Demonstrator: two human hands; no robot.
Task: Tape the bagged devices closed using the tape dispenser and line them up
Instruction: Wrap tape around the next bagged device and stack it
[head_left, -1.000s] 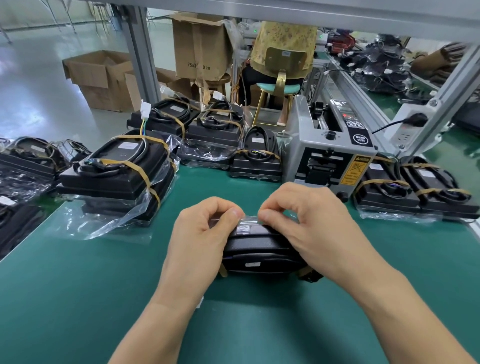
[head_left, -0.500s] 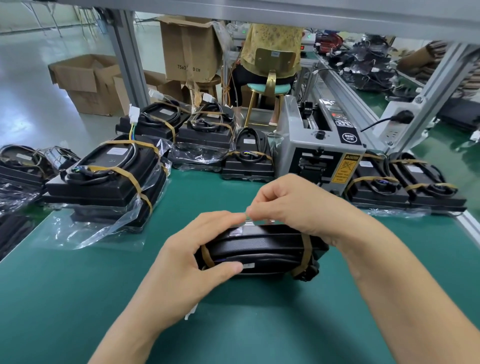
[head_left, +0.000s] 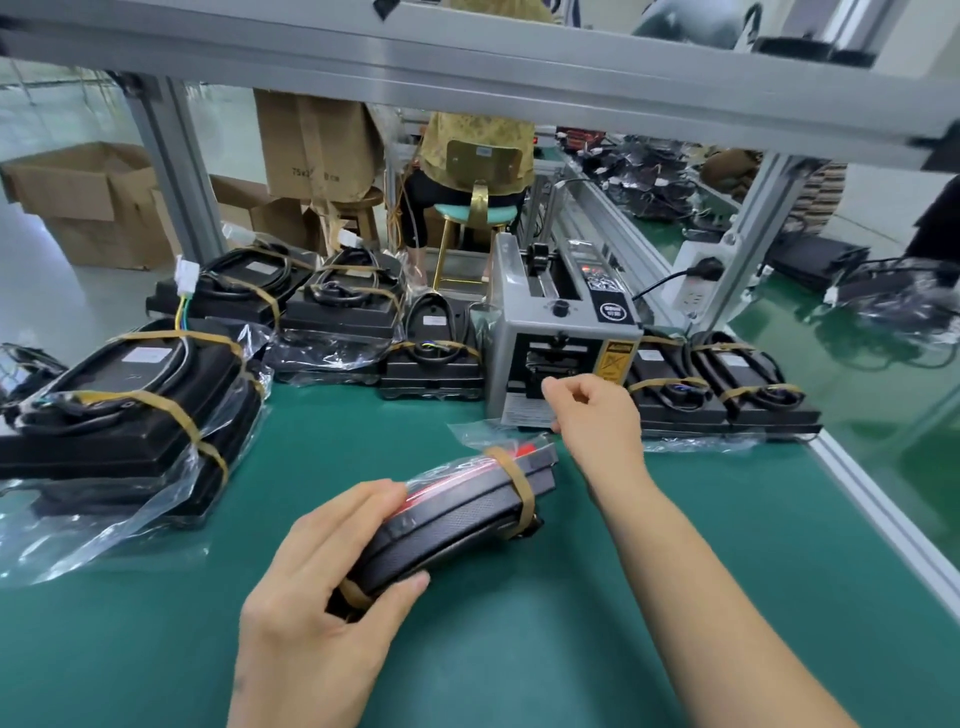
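A black device in a clear bag (head_left: 467, 499), bound by tan rubber bands, lies tilted on the green mat. My left hand (head_left: 322, 587) grips its near left end, thumb underneath. The bag's loose open end sticks out toward the grey tape dispenser (head_left: 566, 322). My right hand (head_left: 597, 415) is at the dispenser's front outlet, thumb and forefinger pinched together there as if on a clear tape strip, which is barely visible. Two bagged devices (head_left: 717, 395) stand side by side right of the dispenser.
A stack of bagged devices (head_left: 130, 405) sits at the left, with more devices (head_left: 337, 306) along the back edge. An aluminium rail (head_left: 883, 509) borders the mat on the right. A frame post (head_left: 176, 166) and beam stand overhead. A person sits on a stool (head_left: 478, 208) behind.
My right hand left the top of the bagged device and went up to the dispenser's outlet. My left hand shifted to the device's near end and swung it diagonal.
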